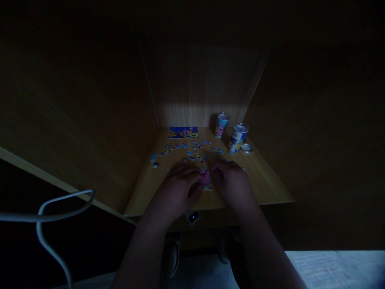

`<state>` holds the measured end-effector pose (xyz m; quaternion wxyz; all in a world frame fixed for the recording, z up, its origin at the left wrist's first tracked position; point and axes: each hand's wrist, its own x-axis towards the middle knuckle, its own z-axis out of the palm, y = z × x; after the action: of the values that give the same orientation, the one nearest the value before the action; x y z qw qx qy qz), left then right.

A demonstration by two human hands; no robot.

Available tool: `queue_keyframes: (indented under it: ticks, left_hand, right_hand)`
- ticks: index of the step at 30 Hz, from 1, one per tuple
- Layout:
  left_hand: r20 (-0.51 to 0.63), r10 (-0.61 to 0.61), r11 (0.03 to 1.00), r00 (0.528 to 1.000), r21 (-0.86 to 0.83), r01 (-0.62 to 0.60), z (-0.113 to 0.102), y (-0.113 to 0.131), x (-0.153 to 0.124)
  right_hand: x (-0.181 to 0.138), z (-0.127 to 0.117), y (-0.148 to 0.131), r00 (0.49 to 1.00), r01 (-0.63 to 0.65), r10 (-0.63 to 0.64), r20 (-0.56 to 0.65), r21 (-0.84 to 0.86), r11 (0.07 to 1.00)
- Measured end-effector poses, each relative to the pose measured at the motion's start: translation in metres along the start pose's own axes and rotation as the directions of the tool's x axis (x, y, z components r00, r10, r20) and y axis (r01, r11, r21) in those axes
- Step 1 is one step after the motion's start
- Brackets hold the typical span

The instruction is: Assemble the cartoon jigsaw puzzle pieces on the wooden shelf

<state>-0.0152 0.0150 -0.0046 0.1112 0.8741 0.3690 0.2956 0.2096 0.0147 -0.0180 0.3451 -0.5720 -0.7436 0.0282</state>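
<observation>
Between my hands lies a small cluster of joined jigsaw puzzle pieces (205, 177), mostly pink, near the front of the wooden board. My left hand (182, 182) is closed, its thumb and fingertips pinching the left side of the cluster. My right hand (231, 179) has its fingers curled together at the cluster's upper right; whatever they hold is hidden in the dim light. Loose puzzle pieces (190, 153), mostly blue, are scattered just beyond both hands. Farther back, a flat printed picture (183, 132) shows cartoon figures on blue.
Two printed cans with clear tops stand at back right, one can (221, 125) behind the other can (238, 137). A round lid (246, 148) lies beside them. Wooden panels enclose the board on three sides. A white cable (54, 198) loops at left; a small lit device (193, 216) shows below the front edge.
</observation>
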Motion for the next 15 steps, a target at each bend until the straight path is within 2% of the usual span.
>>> queue_keyframes:
  ticks: [3, 9, 15]
  left_hand:
    - [-0.014, 0.013, 1.0, 1.0, 0.002, -0.013, 0.0, 0.0006, -0.0002]
    - [0.023, -0.011, 1.0, 1.0, 0.01, 0.011, -0.0007, 0.0028, 0.0001]
    - [0.012, -0.005, 1.0, 1.0, 0.008, 0.005, -0.0007, 0.0023, 0.0012]
  right_hand:
    - [0.0, -0.0001, -0.0001, 1.0, -0.004, 0.002, -0.021, -0.091, 0.996]
    - [0.0023, 0.0005, -0.0018, 0.99, 0.123, -0.12, 0.076, -0.025, 0.992]
    - [0.0004, 0.0008, -0.0023, 0.992, 0.081, -0.078, 0.095, -0.021, 0.997]
